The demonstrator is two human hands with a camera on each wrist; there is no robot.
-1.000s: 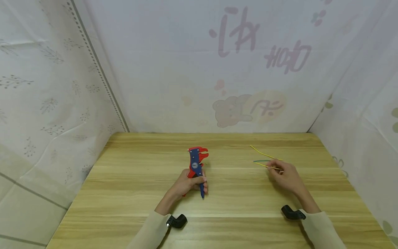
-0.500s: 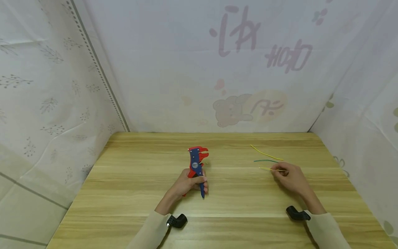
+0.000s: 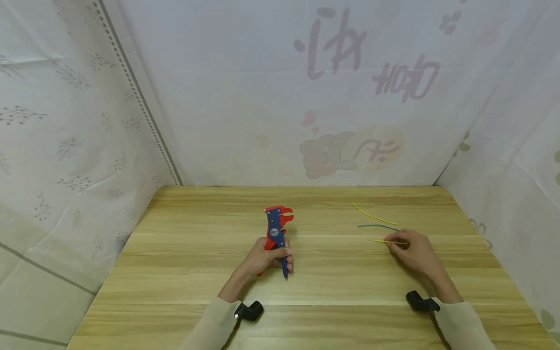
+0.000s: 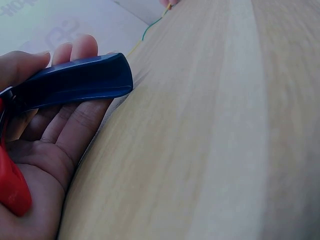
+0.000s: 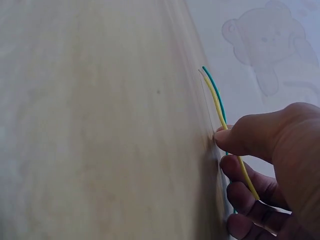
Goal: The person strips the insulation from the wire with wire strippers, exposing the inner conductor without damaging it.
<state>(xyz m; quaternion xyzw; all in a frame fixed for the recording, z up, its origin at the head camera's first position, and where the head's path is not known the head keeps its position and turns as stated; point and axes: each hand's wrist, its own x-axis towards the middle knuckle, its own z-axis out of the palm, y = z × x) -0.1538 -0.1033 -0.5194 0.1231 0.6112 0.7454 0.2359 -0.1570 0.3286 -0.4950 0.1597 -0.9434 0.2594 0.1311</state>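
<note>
My left hand point(image 3: 258, 257) holds a red and blue wire stripper point(image 3: 274, 226) with its head pointing away from me. In the left wrist view the thumb and fingers wrap its blue handle point(image 4: 80, 82), and the red handle point(image 4: 14, 182) lies by the palm. To the right, my right hand point(image 3: 411, 248) pinches a short yellow wire point(image 3: 378, 240) between thumb and fingers, low over the table. A thin bare tip shows at the wire's far end in the right wrist view. A green wire point(image 3: 372, 225) lies just beyond those fingertips.
Another yellow wire point(image 3: 374, 216) lies farther back on the wooden table point(image 3: 328, 282). A tiny yellow scrap point(image 3: 290, 229) is beside the stripper's head. White patterned cloth point(image 3: 245, 97) hangs along the back and both sides.
The right hand has drawn the yellow wire to the right and slightly toward me, away from the green wire, which now shows more. The left hand and wire stripper have stayed put.
</note>
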